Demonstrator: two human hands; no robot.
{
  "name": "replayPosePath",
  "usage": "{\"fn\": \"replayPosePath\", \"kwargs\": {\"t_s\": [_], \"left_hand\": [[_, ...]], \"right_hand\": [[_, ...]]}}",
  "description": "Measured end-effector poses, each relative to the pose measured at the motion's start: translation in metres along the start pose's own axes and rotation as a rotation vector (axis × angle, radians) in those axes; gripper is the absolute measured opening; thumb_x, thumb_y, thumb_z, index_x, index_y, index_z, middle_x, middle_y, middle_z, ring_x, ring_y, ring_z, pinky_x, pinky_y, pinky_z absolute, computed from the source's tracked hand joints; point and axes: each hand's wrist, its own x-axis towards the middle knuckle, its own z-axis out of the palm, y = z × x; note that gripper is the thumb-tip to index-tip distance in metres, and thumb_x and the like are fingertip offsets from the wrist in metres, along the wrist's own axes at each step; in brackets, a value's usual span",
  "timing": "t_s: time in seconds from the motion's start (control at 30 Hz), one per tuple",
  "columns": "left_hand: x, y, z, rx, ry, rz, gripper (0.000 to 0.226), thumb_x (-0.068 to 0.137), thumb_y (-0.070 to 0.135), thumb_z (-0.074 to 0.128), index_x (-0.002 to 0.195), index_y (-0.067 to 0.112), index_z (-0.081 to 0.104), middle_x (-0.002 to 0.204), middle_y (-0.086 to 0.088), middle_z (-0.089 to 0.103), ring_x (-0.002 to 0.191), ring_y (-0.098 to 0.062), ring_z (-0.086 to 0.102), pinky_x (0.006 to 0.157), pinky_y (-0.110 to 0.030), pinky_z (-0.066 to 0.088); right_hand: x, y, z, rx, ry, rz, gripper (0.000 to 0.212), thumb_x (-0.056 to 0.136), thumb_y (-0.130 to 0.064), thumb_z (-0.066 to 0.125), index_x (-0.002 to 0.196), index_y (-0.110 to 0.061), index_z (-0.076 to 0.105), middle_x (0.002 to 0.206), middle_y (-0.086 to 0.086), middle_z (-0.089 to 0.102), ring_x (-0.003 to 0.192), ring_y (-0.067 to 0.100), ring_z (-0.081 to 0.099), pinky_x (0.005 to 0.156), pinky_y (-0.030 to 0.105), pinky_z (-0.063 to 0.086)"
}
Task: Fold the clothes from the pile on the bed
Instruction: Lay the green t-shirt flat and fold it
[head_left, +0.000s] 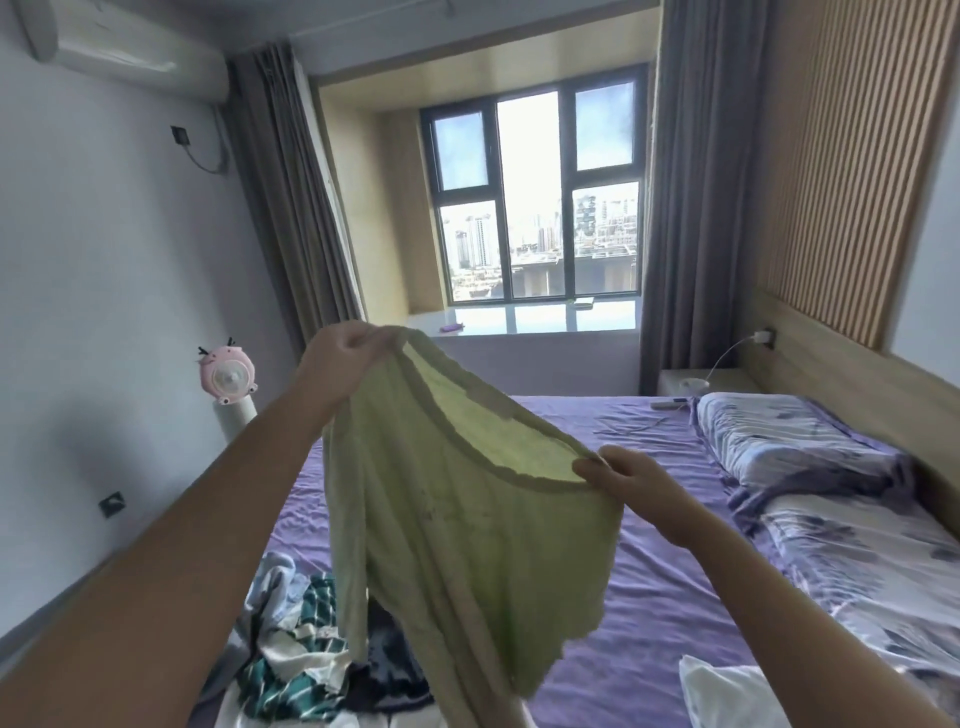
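Both hands, left hand (345, 345) raised higher than right hand (626, 475), pinch the green garment (457, 519) by its opening edge, its length hanging down over the bed (675, 597)

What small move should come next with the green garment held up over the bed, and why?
Probably lower the green garment flat onto the bare purple sheet. The left hand and right hand pinch its top edge, so it hangs open in the air, unfolded, with the pile of clothes below left.
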Motion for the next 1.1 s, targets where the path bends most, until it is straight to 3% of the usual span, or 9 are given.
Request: {"fn": "replayPosePath", "kwargs": {"t_s": [0.13,0.27,0.37,0.53,0.6,0.7,0.93,1.03,1.1], "left_hand": [[-0.014,-0.025,-0.006,-0.093,0.077,-0.121,0.018,0.088,0.032,0.063,0.091,0.014,0.069,0.08,-0.005,0.064,0.073,-0.016,0.057,0.062,-0.019,0.05],[-0.025,-0.041,-0.027,-0.079,0.091,-0.148,0.009,0.086,0.03,0.066,0.083,0.022,0.068,0.079,-0.001,0.064,0.068,-0.006,0.057,0.057,-0.011,0.048],[-0.029,-0.051,-0.044,-0.051,0.109,-0.119,0.013,0.083,0.028,0.07,0.088,0.015,0.069,0.078,0.004,0.065,0.067,-0.001,0.056,0.052,-0.003,0.042],[-0.03,-0.06,-0.055,-0.051,0.071,-0.07,0.02,0.087,0.022,0.066,0.096,0.004,0.067,0.079,-0.001,0.064,0.069,-0.006,0.056,0.055,-0.003,0.043],[-0.031,-0.063,-0.06,-0.01,0.128,-0.065,0.024,0.09,0.022,0.061,0.101,0.001,0.064,0.084,-0.007,0.063,0.075,-0.014,0.055,0.059,-0.011,0.045],[-0.029,-0.063,-0.065,0.076,0.212,-0.065,0.026,0.094,0.03,0.055,0.105,0.006,0.06,0.093,-0.005,0.061,0.082,-0.017,0.054,0.066,-0.027,0.04],[-0.027,-0.08,-0.091,0.122,0.188,0.073,0.019,0.094,0.041,0.051,0.095,0.025,0.06,0.08,0.012,0.059,0.07,-0.002,0.053,0.061,-0.025,0.039],[-0.032,-0.085,-0.092,0.082,0.143,0.095,0.012,0.094,0.043,0.051,0.088,0.035,0.057,0.075,0.018,0.06,0.069,0.008,0.053,0.059,-0.022,0.039],[-0.036,-0.085,-0.093,0.03,0.123,0.11,0.011,0.094,0.04,0.052,0.086,0.035,0.056,0.074,0.019,0.06,0.068,0.009,0.053,0.06,-0.021,0.04]], "right_hand": [[0.005,-0.01,-0.003,-0.024,-0.045,-0.049,0.027,0.084,-0.026,0.068,0.061,-0.019,0.054,0.059,-0.006,0.039,0.048,0.0,0.033,0.045,0.012,0.026],[0.006,-0.027,-0.01,-0.005,-0.164,-0.065,0.02,0.087,-0.028,0.063,0.07,-0.02,0.07,0.062,-0.007,0.052,0.059,0.006,0.043,0.058,0.016,0.035],[0.011,-0.033,-0.011,-0.002,-0.033,-0.056,0.021,0.092,-0.028,0.057,0.085,-0.014,0.071,0.074,-0.002,0.059,0.069,0.011,0.048,0.066,0.027,0.038],[0.021,-0.05,0.0,-0.192,0.264,-0.145,0.024,0.091,-0.029,0.058,0.079,-0.012,0.07,0.065,-0.003,0.058,0.063,0.012,0.047,0.054,0.013,0.034],[0.024,-0.063,0.008,-0.278,0.351,-0.177,0.024,0.092,-0.03,0.057,0.082,-0.011,0.068,0.065,-0.003,0.058,0.062,0.011,0.048,0.053,0.012,0.034],[0.024,-0.084,0.015,-0.392,0.483,-0.267,0.026,0.093,-0.036,0.054,0.082,-0.015,0.064,0.064,-0.002,0.057,0.06,0.013,0.049,0.056,0.021,0.037],[0.005,-0.116,0.012,-0.647,0.543,-0.37,0.025,0.096,-0.031,0.048,0.096,-0.014,0.066,0.087,0.009,0.067,0.081,0.027,0.06,0.073,0.041,0.048],[-0.009,-0.117,0.022,-0.55,0.635,-0.348,0.021,0.096,-0.027,0.05,0.095,-0.013,0.066,0.083,0.006,0.065,0.077,0.02,0.057,0.068,0.031,0.042],[-0.02,-0.12,0.032,-0.503,0.67,-0.334,0.019,0.096,-0.024,0.05,0.095,-0.013,0.066,0.077,0.0,0.062,0.072,0.007,0.051,0.064,0.015,0.036]]}}
